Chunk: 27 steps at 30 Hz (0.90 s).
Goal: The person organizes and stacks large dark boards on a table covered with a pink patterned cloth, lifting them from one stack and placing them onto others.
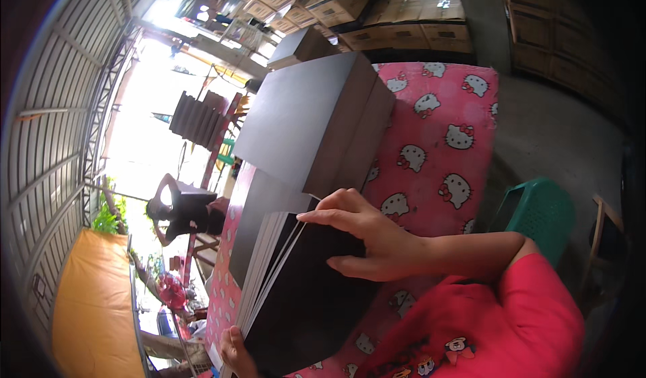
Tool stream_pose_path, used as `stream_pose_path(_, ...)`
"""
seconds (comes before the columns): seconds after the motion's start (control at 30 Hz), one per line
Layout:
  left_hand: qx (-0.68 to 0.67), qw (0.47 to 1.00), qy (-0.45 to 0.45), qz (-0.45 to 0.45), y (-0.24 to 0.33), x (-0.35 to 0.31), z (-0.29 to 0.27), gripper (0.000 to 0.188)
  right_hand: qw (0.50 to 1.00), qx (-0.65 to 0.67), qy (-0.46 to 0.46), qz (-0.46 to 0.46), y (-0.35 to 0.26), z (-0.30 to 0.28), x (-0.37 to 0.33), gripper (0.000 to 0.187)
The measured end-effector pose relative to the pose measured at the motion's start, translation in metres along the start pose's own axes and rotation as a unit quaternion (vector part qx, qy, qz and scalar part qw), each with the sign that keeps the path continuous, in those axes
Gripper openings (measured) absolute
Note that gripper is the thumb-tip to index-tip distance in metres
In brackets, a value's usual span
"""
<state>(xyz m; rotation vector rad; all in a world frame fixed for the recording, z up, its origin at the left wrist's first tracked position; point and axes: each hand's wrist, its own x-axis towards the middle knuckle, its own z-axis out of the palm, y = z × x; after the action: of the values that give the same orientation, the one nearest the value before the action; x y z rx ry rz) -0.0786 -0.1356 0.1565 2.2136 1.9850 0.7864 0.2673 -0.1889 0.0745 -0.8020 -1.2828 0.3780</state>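
A thick black-covered book (306, 297) with white pages (266, 253) stands tilted on its edge at the lower middle, its pages slightly fanned. At its upper end, my right hand (367, 237) has its fingertips at the page edges and its thumb against the black cover. My left hand (237, 354) curls round the lower end of the pages, partly cut off by the frame's bottom edge. Beyond the book lies a tall stack of large, dark, grey-sheened books (303, 116). A flat dark grey cover (259, 210) lies between that stack and the held book.
A pink cartoon-print cloth (431, 156) covers the table. Beside it is a green plastic stool (538, 216). Cardboard cartons (410, 28) are piled at the back. Another dark stack (198, 121) stands farther off, near a person in black (192, 210). An orange sheet (97, 304) hangs at left.
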Motion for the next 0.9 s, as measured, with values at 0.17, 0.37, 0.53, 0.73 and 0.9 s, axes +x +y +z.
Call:
stream_pose_path(0.17,-0.035,0.997,0.066,0.015,-0.004,-0.002,0.012,0.051,0.999,0.044,-0.024,0.012,0.008,-0.003,0.0,0.063)
stream_pose_path(0.37,0.032,0.999,0.016,0.014,0.006,-0.001,-0.002,0.048,0.99,0.09,-0.082,0.067,0.006,-0.009,0.009,0.068)
stream_pose_path(0.53,0.029,0.999,0.041,0.005,0.003,0.0,0.004,0.046,0.988,0.112,-0.092,0.062,0.007,-0.009,0.011,0.065)
stream_pose_path(0.73,0.043,0.998,0.045,0.005,0.014,-0.002,0.003,0.047,0.991,0.068,-0.109,0.036,0.008,-0.01,0.015,0.071)
stream_pose_path(0.9,0.06,0.997,0.044,-0.007,0.017,-0.002,0.002,0.048,0.992,0.051,-0.115,0.02,0.004,-0.013,0.011,0.073)
